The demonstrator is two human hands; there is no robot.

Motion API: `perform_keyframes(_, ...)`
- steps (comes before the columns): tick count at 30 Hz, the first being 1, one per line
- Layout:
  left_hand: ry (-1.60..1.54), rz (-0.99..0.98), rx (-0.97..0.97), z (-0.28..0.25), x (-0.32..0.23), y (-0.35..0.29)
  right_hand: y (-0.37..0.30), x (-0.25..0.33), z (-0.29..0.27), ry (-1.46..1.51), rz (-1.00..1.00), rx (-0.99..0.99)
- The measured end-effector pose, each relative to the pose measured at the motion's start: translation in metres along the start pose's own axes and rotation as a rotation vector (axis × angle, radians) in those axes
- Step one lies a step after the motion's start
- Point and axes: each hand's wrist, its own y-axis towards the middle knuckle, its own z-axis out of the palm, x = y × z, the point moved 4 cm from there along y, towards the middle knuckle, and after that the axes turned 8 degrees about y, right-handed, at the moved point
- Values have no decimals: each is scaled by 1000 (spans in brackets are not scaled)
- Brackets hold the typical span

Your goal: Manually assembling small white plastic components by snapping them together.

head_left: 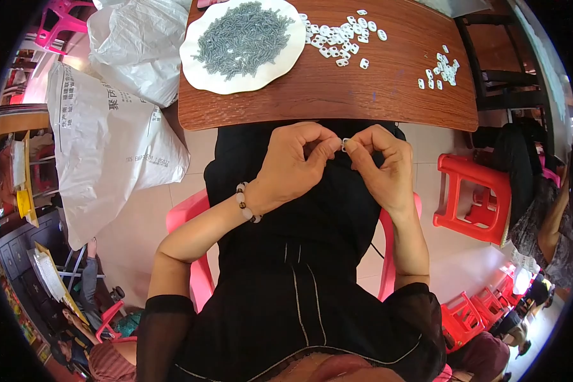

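Just past the table's near edge, above my lap, both my hands meet fingertip to fingertip. My right hand [383, 162] pinches a small white two-holed plastic piece [344, 146] between thumb and forefinger. Close beside it, the thumb and forefinger of my left hand [297, 159] are pressed together; whatever is between them is too small to see. On the table, a white wavy-rimmed plate [294, 56] bears a heap of small grey translucent tubes [243, 41]. More white two-holed pieces [340, 38] lie scattered right of the plate. Farther right is a smaller cluster of white pieces [447, 70].
The brown wooden table [337, 105] spans the top. Large white woven sacks [108, 146] stand at its left. A red plastic stool [471, 200] is to the right, with a dark chair [506, 76] behind. Other people sit at both lower sides. I sit on a pink chair [200, 280].
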Motion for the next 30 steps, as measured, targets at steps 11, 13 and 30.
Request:
perform_keyframes(11,7,9,-36,3,4,-1,1,-3,1,21,-14,2)
perform_keyframes(13,18,6,-29,2,6,-1,2,-5,0,5,3,26)
perform_keyframes(30,-118,-101,53,-1,9,5,5,-8,-4,165,88,64)
